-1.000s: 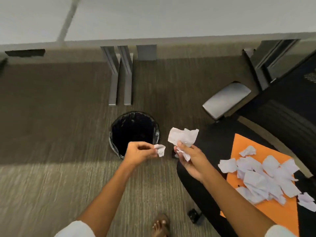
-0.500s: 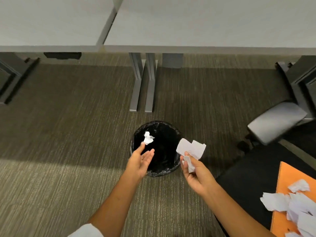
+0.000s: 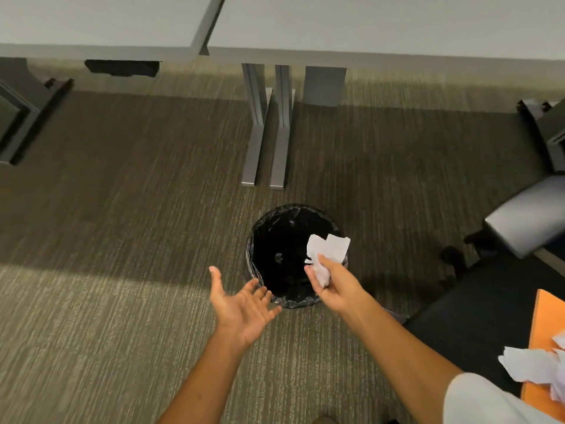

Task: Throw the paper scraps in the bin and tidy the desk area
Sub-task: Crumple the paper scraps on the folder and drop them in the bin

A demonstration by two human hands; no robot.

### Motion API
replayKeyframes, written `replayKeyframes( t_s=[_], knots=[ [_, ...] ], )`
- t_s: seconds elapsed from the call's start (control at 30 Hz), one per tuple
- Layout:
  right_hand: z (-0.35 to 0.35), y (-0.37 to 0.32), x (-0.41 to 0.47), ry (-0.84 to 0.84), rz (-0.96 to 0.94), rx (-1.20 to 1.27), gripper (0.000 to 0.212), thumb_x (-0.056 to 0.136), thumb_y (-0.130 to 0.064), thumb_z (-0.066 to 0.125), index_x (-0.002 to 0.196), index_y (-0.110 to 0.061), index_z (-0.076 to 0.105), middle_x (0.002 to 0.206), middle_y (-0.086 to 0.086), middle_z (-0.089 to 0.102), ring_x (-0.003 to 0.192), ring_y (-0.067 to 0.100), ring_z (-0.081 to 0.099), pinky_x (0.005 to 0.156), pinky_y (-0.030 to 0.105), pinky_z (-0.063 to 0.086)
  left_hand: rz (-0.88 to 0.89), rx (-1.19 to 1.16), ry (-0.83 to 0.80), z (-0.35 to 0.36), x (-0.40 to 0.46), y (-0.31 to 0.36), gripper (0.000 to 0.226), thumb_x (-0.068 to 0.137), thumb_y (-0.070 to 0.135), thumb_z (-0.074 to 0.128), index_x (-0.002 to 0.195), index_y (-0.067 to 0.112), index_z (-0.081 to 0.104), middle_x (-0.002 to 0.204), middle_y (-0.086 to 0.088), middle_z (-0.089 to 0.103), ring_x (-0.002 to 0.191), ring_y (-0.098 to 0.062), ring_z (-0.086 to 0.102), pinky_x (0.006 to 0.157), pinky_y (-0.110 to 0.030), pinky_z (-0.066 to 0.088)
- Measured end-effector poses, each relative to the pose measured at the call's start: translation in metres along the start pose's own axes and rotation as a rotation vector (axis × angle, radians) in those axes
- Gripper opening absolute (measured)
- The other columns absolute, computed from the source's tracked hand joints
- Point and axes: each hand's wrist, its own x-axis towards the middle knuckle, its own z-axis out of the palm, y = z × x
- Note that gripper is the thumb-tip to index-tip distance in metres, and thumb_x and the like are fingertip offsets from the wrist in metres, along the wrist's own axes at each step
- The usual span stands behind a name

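My right hand [image 3: 333,284] pinches a few paper scraps [image 3: 327,250] over the near right rim of the bin [image 3: 266,221]; my left hand [image 3: 243,304] lies spread, palm up and empty, beside it. The scraps look feather-light, limp and crumpled, so a loose pinch anywhere should do. The black-lined bin looks nearly empty. More scraps [image 3: 533,367] sit on an orange sheet [image 3: 547,319] at right.

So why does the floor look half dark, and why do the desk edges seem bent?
Head view: the desks shade the carpet beneath them; nearer carpet is lit. The wide-angle lens bows straight edges. The bin interior is too dark to read.
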Motion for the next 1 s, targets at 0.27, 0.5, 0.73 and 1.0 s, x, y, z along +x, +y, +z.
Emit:
replayKeyframes(
  t_s=[0.27, 0.5, 0.73, 1.0],
  knots=[
    [-0.013, -0.013, 0.014, -0.207, 0.083, 0.004, 0.120, 0.067, -0.085, 0.061, 0.160, -0.023, 0.017, 0.167, 0.020, 0.005, 0.149, 0.054, 0.006, 0.108, 0.082, 0.010, 0.028, 0.065, 0.021, -0.014, -0.015, 0.010, 0.137, 0.059, 0.095, 0.047, 0.159, 0.010, 0.005, 0.167, -0.015, -0.006, 0.154, -0.032, -0.006, 0.120, -0.065, 0.001],
    [-0.103, -0.032, -0.021, -0.130, 0.012, 0.172, 0.119, 0.068, -0.082, 0.064, 0.160, -0.029, 0.010, 0.166, 0.019, 0.013, 0.146, 0.051, 0.024, 0.103, 0.078, 0.032, -0.067, 0.224, 0.072, 0.009, -0.009, -0.052, 0.127, 0.058, 0.089, 0.051, 0.154, 0.008, 0.031, 0.164, -0.019, 0.018, 0.151, -0.038, 0.017, 0.119, -0.064, 0.015],
    [-0.183, -0.097, -0.091, -0.114, -0.181, -0.160, 0.076, 0.081, -0.071, 0.059, 0.136, -0.018, 0.056, 0.133, 0.010, 0.065, 0.116, 0.031, 0.067, 0.101, 0.053, 0.050, -0.250, 0.747, 0.047, 0.104, 0.009, -0.176, 0.067, 0.085, 0.063, 0.058, 0.126, 0.009, 0.053, 0.125, -0.015, 0.056, 0.116, -0.035, 0.058, 0.093, -0.050, 0.049],
    [-0.310, -0.167, -0.174, 0.247, -0.493, -0.198, 0.050, 0.085, -0.063, 0.063, 0.113, -0.023, 0.070, 0.115, 0.004, 0.074, 0.098, 0.022, 0.074, 0.075, 0.035, 0.056, 0.044, 1.475, 0.007, 0.168, 0.000, -0.324, 0.072, 0.079, 0.049, 0.078, 0.137, 0.018, 0.050, 0.132, -0.004, 0.057, 0.114, -0.022, 0.058, 0.099, -0.045, 0.051]
  ],
)
